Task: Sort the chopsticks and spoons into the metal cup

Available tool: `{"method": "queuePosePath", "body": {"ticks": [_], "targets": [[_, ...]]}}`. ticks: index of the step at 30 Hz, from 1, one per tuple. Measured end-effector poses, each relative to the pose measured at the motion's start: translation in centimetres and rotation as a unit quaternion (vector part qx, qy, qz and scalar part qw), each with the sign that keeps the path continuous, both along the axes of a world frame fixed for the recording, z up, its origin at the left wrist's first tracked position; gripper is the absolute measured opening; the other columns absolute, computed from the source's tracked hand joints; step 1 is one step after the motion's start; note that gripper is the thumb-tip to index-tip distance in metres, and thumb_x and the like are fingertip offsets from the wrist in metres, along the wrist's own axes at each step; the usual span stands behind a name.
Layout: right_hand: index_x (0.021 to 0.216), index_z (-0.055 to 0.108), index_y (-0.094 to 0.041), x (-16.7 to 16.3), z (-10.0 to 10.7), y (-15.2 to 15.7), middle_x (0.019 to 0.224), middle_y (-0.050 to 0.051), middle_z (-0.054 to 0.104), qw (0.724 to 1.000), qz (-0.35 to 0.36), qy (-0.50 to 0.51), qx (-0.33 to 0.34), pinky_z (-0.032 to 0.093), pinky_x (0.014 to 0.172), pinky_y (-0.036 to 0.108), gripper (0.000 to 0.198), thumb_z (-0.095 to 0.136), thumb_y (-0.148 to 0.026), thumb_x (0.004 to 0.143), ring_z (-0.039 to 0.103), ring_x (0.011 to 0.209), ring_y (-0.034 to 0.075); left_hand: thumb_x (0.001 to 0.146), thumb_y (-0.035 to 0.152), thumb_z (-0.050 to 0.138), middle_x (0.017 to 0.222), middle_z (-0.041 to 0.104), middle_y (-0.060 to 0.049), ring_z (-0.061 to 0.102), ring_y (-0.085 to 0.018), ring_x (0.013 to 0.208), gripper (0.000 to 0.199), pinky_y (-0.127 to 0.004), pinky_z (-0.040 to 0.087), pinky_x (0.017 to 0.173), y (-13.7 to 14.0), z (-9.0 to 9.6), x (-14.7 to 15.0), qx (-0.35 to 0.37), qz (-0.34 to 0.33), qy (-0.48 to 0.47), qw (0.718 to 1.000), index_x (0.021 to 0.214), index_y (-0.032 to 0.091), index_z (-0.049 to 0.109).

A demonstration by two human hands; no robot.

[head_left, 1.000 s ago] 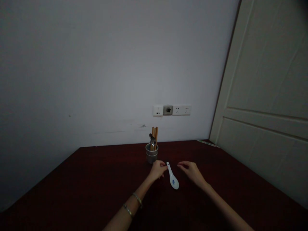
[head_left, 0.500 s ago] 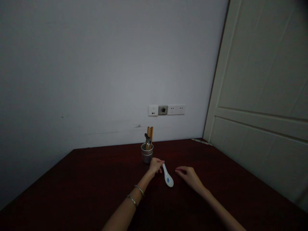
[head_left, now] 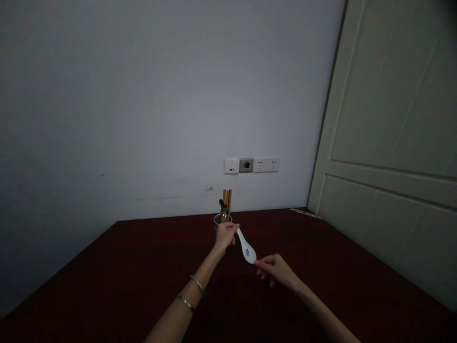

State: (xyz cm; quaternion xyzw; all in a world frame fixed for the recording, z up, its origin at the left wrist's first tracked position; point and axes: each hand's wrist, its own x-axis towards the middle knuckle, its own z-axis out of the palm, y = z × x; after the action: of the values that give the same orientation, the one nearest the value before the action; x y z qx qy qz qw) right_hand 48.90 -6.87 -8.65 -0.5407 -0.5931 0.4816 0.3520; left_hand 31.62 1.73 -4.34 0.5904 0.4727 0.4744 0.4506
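A white soup spoon [head_left: 247, 248] with a blue mark in its bowl is held between my two hands. My left hand [head_left: 224, 236] pinches the end of its handle. At the opposite end, the fingertips of my right hand [head_left: 277, 270] are closed at the tip of the bowl. The spoon slants with its bowl toward me and to the right. Right behind my left hand stands a metal cup [head_left: 216, 220], mostly hidden by that hand. Wooden chopsticks [head_left: 229, 200] and metal spoons [head_left: 224, 209] stick up out of it.
The dark red table [head_left: 150, 257] meets a pale wall that carries sockets [head_left: 266, 165] and a switch [head_left: 246, 165]. A cream panelled door or cabinet [head_left: 385, 190] borders the right side. A thin strip [head_left: 305, 213] lies near the back right corner.
My left hand has moved up with the spoon and now covers much of the cup. My right hand has come left and taken the tip of the spoon's bowl.
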Motion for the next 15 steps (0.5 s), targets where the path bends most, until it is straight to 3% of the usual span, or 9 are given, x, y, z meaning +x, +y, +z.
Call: {"method": "queuePosePath", "body": {"ticks": [6, 10, 15], "targets": [[0.063, 0.064, -0.011, -1.2, 1.2, 1.0, 0.06, 0.005, 0.063, 0.999, -0.004, 0.02, 0.025, 0.037, 0.031, 0.015, 0.034, 0.057, -0.044, 0.068, 0.052, 0.043, 0.007, 0.068, 0.047, 0.056, 0.032, 0.039, 0.007, 0.034, -0.006, 0.023, 0.037, -0.017, 0.018, 0.026, -0.4, 0.4, -1.4, 0.021, 0.028, -0.063, 0.997, 0.073, 0.01, 0.06], [0.066, 0.064, -0.011, -1.4, 2.8, 2.6, 0.066, 0.006, 0.065, 0.997, -0.062, 0.032, 0.032, 0.039, 0.031, 0.014, 0.022, 0.058, -0.032, 0.069, 0.056, 0.05, 0.009, 0.068, 0.045, 0.057, 0.034, 0.043, 0.006, 0.035, -0.006, 0.023, 0.035, -0.016, 0.021, 0.026, -0.9, 0.6, -2.6, 0.041, 0.052, -0.115, 0.991, 0.07, 0.01, 0.059], [0.072, 0.065, -0.011, -1.5, 5.6, 4.9, 0.064, 0.006, 0.064, 0.988, -0.133, 0.033, 0.077, 0.044, 0.033, 0.016, 0.016, 0.057, -0.025, 0.07, 0.058, 0.053, 0.012, 0.067, 0.044, 0.058, 0.07, 0.065, -0.009, 0.044, -0.005, 0.029, 0.036, -0.017, 0.029, 0.026, -2.0, 0.5, -3.8, 0.039, 0.069, -0.157, 0.984, 0.072, 0.009, 0.058]]}}
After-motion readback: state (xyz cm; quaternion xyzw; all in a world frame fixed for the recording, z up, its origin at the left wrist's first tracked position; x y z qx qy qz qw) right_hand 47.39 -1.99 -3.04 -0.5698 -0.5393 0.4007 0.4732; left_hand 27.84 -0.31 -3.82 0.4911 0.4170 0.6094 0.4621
